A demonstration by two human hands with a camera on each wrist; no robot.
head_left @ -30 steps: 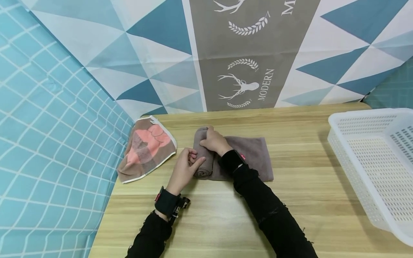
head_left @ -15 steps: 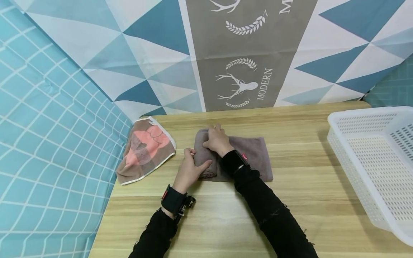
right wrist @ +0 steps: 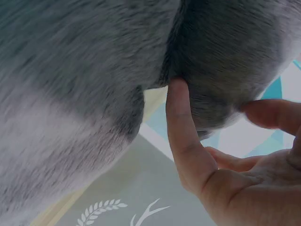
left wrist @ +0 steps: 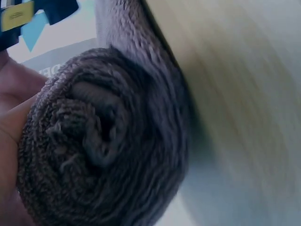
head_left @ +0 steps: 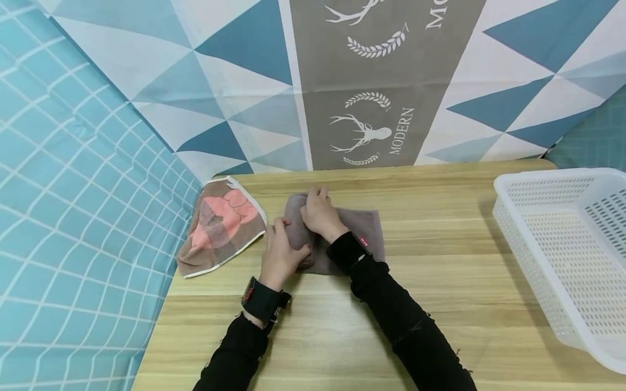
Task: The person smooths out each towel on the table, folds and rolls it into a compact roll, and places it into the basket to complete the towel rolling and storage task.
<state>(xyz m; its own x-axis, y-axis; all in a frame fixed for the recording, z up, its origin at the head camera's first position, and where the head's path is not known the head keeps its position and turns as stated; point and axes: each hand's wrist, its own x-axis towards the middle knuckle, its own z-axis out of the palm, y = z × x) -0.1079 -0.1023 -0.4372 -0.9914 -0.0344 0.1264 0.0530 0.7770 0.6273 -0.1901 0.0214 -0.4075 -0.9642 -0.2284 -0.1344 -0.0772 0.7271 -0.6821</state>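
1. Watching from afar through the head view, I see both forearms, in black sleeves [head_left: 418, 331], reach in from the lower edge, each with a black wrist strap [head_left: 348, 252].
2. The left hand [head_left: 279, 255] points away from the body, its fingers bent along the left side of the work and its thumb spread to the right near the closer end. Its grip is part open, with fabric held between thumb and fingers.
3. The right hand [head_left: 323, 216] comes in at a slant over the farther end. Its grip is also part open: in the right wrist view one digit presses into a crease and another touches the fabric opposite, with towel between them.
4. Between these hands is a grey-brown, rectangular terry towel [head_left: 359, 221], lying on the pale wood-grain table [head_left: 318, 331]. Its left portion is a thick roll [head_left: 296, 217]; the remainder lies flat to the right.
5. In the left wrist view I look into the roll's end: a loose, uneven spiral with a small dark hollow and fuzzy edges.
6. The right hand and strap cover part of the towel. My left wrist view crops the left hand and blurs the table; I cannot tell how tightly either grip squeezes.
7. To the left lies a small brown-and-pink cloth with white edging [head_left: 222, 225]; the white perforated plastic basket [head_left: 525, 266] runs out of frame at right.
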